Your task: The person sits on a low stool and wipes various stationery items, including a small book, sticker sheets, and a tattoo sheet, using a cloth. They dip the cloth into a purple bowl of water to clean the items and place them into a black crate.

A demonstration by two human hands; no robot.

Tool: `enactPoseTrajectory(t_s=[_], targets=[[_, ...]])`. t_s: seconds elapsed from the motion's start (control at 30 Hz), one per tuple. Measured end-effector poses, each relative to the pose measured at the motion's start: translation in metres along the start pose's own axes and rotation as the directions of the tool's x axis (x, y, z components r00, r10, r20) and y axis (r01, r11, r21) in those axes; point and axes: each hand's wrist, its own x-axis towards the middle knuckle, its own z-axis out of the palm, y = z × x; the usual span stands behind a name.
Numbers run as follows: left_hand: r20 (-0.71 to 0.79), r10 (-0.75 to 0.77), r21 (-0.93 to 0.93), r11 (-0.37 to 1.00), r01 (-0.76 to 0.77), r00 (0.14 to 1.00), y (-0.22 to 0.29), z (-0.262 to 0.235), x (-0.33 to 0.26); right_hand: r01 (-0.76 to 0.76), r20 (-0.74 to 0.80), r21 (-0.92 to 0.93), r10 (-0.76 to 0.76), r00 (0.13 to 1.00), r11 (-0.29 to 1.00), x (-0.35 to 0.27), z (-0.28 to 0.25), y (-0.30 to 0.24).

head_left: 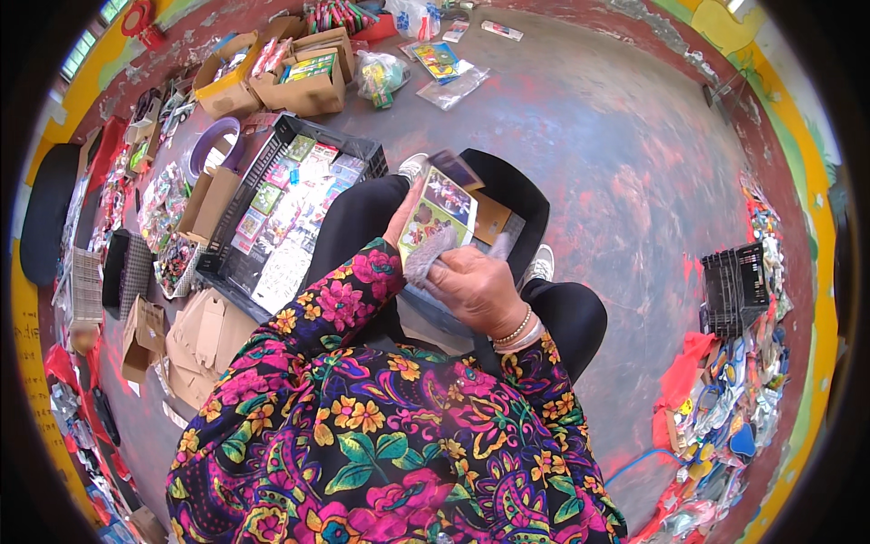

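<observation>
Between my knees I have a small picture booklet (441, 207) with a white border and cartoon figures on green. A blurred dark flap (458, 170) stands up at its top edge. My left hand (404, 214) grips the booklet's left side, its fingers mostly hidden behind it. A grey cloth (428, 257) is bunched in my right hand (478, 286) and presses on the booklet's lower right corner. Beneath both hands is a black container (521, 181) with a brown cardboard piece (492, 216) showing inside.
At my left stands a black crate (237, 268) of picture booklets and cards. Flattened cardboard (210, 340), open boxes (313, 86) and a purple ring-shaped item (215, 145) lie around it. Mixed small goods and a black basket (734, 290) line the right wall.
</observation>
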Motion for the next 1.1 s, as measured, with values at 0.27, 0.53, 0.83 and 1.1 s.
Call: enactPoseTrajectory(t_s=[0.27, 0.53, 0.83, 1.1], targets=[[-0.076, 0.134, 0.032, 0.991, -0.132, 0.988, 0.014, 0.014, -0.013, 0.012, 0.1, -0.047, -0.008, 0.995, 0.999, -0.001, 0.004, -0.014], [-0.025, 0.279, 0.198, 0.943, -0.269, 0.96, 0.022, 0.002, -0.012, -0.281, 0.085, 0.492, 0.276, 0.957, 0.824, -0.012, -0.012, 0.001], [0.114, 0.266, 0.336, 0.896, -0.289, 0.957, 0.045, 0.016, -0.033, 0.207, -0.18, 0.974, 0.881, 0.437, 0.097, -0.036, -0.06, 0.049], [0.124, 0.187, 0.366, 0.904, -0.22, 0.974, 0.035, 0.018, -0.038, 0.161, -0.21, 0.974, 0.905, 0.369, 0.16, -0.039, -0.056, 0.06]])
